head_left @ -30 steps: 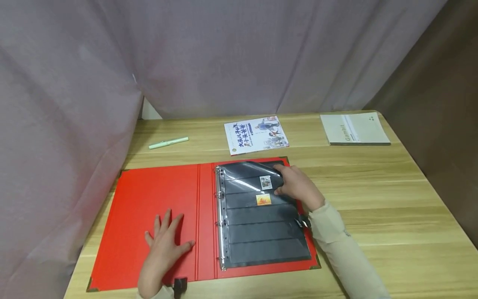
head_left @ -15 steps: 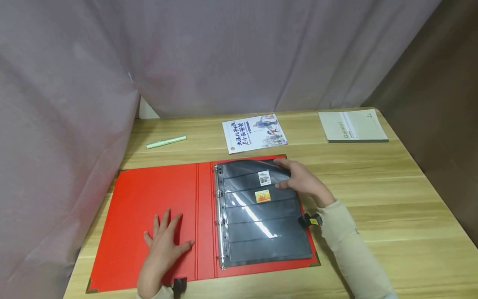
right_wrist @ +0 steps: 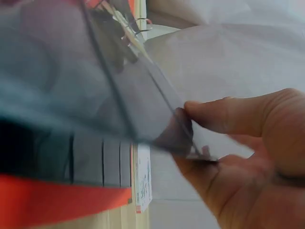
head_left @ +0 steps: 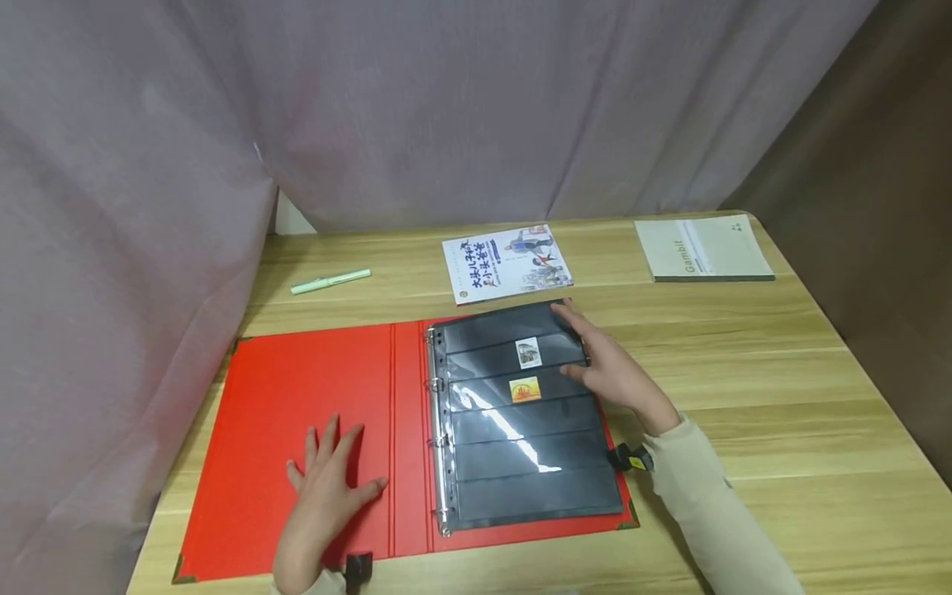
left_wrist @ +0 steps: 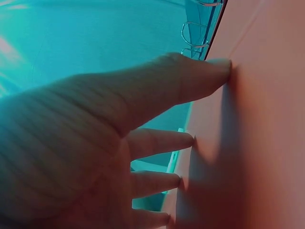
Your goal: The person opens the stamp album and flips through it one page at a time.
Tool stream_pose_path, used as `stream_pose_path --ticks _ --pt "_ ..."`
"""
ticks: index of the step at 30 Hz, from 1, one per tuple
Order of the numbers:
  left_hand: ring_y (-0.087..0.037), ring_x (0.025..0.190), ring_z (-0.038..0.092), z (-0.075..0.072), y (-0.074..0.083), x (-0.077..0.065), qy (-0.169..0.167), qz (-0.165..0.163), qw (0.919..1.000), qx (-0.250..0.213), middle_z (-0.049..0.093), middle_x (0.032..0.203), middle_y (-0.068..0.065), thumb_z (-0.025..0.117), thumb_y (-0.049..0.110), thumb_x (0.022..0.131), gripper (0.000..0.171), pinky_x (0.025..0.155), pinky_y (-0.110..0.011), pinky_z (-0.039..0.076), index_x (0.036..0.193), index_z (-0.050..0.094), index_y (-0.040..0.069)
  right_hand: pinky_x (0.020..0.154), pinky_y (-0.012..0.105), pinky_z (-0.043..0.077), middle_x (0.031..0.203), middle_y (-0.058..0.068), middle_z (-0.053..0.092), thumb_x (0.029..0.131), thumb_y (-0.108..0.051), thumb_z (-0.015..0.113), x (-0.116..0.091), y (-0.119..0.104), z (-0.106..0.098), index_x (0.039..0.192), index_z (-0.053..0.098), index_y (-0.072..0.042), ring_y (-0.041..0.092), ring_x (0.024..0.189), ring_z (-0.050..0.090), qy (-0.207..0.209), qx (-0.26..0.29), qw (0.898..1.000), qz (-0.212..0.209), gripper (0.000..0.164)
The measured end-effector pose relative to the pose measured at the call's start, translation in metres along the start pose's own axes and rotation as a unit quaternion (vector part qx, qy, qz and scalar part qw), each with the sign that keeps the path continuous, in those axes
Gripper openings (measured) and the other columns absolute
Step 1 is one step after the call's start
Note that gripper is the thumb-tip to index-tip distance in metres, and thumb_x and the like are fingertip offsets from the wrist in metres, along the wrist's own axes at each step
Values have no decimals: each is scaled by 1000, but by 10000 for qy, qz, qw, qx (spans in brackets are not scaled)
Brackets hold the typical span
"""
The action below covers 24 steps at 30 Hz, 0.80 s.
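Observation:
A red ring binder [head_left: 305, 364] lies spread out on the table, with black pocket pages [head_left: 521, 492] on its metal rings. Two stamps show in the top page's pockets, a pale grey stamp [head_left: 529, 353] above a yellow-orange stamp [head_left: 524, 390]. My right hand [head_left: 617, 376] pinches the page's outer edge near its top corner; in the right wrist view the thumb [right_wrist: 224, 114] and a finger meet on the sheet, which is lifted off the pages under it. My left hand [head_left: 323, 487] rests with spread fingers on the red inside cover, fingertips touching it in the left wrist view.
Behind the binder lie a pale green pen [head_left: 330, 282], a white illustrated booklet [head_left: 508, 264] and, at the back right, a "Gambit" pad [head_left: 703, 249]. Grey curtains [head_left: 446, 116] hang along the back and left table edges; a brown surface [head_left: 878, 248] stands at right.
My right hand has shifted slightly right and toward me, and the page's top corner has lifted and straightened. The left hand has stayed put.

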<state>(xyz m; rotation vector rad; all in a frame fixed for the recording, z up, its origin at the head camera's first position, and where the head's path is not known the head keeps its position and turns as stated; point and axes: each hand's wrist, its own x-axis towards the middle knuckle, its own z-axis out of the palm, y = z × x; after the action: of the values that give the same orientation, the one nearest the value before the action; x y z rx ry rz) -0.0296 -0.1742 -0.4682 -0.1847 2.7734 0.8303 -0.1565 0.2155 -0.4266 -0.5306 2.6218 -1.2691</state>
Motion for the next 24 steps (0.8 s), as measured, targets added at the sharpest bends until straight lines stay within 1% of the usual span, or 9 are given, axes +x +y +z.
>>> stream_pose_path --ticks 4,6,8,10,14,16,18,21,24 --pt "-57 145 1 0 0 1 27 51 10000 16 20 160 -29 88 23 77 85 102 -84 -4 148 47 1 105 62 40 169 13 3 85 17 67 -7 0 0 163 22 -17 44 149 18 93 -81 9993 -365 96" --pt "-57 146 0 0 -1 1 5 25 10000 4 19 161 -29 88 23 77 85 102 -83 -5 148 46 1 104 62 41 169 12 1 85 17 67 -10 0 0 163 21 -20 44 150 17 115 -119 9989 -448 98" --pt "-56 146 -1 0 -1 1 -27 -26 10000 0 18 161 -29 88 23 77 86 103 -82 -6 149 46 1 106 63 37 169 10 0 86 17 66 -14 -1 1 164 19 -21 43 150 15 137 -150 9986 -478 98" --pt "-56 146 -1 1 -1 0 -57 -68 10000 -3 18 162 -29 88 23 77 86 103 -82 -6 149 46 1 104 60 41 169 10 -1 86 17 66 -18 -1 2 164 18 -19 44 149 18 182 -159 9984 -507 98" --pt "-56 146 -1 2 -2 -1 -67 -99 9999 9 18 161 -29 89 22 76 86 103 -82 -6 148 46 1 93 51 52 169 15 -1 86 20 64 -27 -6 5 164 14 -13 47 135 44 293 -57 9980 -565 98" --pt "-56 146 -1 2 -2 -2 -70 -106 9999 16 18 161 -29 88 22 76 87 103 -82 -6 148 46 1 87 44 56 167 20 6 86 21 64 -31 -9 6 163 12 -12 47 125 55 350 99 9978 -554 98" --pt "-57 146 0 2 -2 -2 -59 -79 9999 20 18 161 -29 88 22 76 86 103 -82 -5 148 46 1 79 36 58 163 26 22 86 22 63 -35 -13 6 163 13 -11 44 114 63 396 281 9975 -508 98" --pt "-57 145 1 0 -1 -1 -28 4 10000 36 19 161 -29 88 23 77 86 102 -83 -4 148 46 1 72 28 58 152 30 39 85 21 65 -40 -18 6 162 17 -6 38 105 68 409 439 9973 -428 95" --pt "-58 145 2 -1 -1 -1 -1 96 9999 57 20 160 -30 88 23 77 85 102 -84 -3 148 46 1 70 27 58 144 32 49 85 18 68 -44 -24 4 158 25 3 35 99 70 315 405 9983 -290 86"
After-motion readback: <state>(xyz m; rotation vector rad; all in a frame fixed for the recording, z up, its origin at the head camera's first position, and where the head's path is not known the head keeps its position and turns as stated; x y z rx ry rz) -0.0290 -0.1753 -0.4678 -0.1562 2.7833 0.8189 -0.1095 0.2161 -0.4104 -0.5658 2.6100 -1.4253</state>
